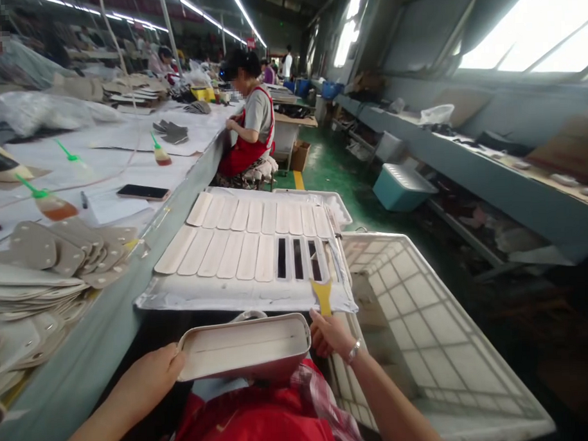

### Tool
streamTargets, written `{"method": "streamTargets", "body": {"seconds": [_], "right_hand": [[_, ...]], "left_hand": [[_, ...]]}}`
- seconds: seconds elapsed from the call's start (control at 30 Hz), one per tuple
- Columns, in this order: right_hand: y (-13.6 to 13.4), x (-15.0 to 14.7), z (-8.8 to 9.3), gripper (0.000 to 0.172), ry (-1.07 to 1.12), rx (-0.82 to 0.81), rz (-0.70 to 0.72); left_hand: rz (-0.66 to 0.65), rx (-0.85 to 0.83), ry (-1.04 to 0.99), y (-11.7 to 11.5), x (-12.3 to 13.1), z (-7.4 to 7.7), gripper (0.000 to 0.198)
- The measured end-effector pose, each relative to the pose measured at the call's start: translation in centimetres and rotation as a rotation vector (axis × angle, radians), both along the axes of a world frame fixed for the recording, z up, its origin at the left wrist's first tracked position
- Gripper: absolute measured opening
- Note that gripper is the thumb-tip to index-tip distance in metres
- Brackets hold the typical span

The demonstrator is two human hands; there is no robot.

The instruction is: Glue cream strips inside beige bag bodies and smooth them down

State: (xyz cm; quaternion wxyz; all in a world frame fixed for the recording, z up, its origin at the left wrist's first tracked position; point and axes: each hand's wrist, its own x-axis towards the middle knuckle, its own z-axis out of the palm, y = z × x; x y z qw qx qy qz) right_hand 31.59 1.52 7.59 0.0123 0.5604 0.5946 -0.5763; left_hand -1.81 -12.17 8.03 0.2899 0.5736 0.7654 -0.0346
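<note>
My left hand (162, 373) is closed on the left end of a long, shallow beige box-shaped piece (240, 344) with rounded corners, held tilted above my lap. In my right hand (331, 335), close to the piece's right end, is a yellow scraper (322, 295) with a flared, notched head pointing up. Whether the right fingers also touch the piece, I cannot tell. Ahead of both hands lies a white-covered board (239, 296) with two rows of beige rounded strips (237, 254). Toward the right of its near row are dark slots in pale frames (298, 259).
To the right stands a large white plastic crate (441, 305). The worktable (118, 304) on the left bears stacked grey-beige pieces (58, 251), glue bottles (55, 206) and a phone (143, 191). A person in a red apron (248, 154) sits ahead. A teal bin (401, 186) is farther off.
</note>
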Motion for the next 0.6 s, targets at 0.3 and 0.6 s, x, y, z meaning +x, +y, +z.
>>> {"method": "streamTargets", "body": {"seconds": [0.3, 0.6], "right_hand": [[-2.5, -1.3, 2.5, 0.028, -0.424, 0.588, 0.352], [-2.6, -0.9, 1.1, 0.037, -0.312, 0.567, 0.358]], "left_hand": [[0.027, 0.026, -0.134, -0.2, -1.0, -0.9, 0.036], [0.217, 0.088, -0.561, -0.3, -1.3, 0.3, 0.04]]}}
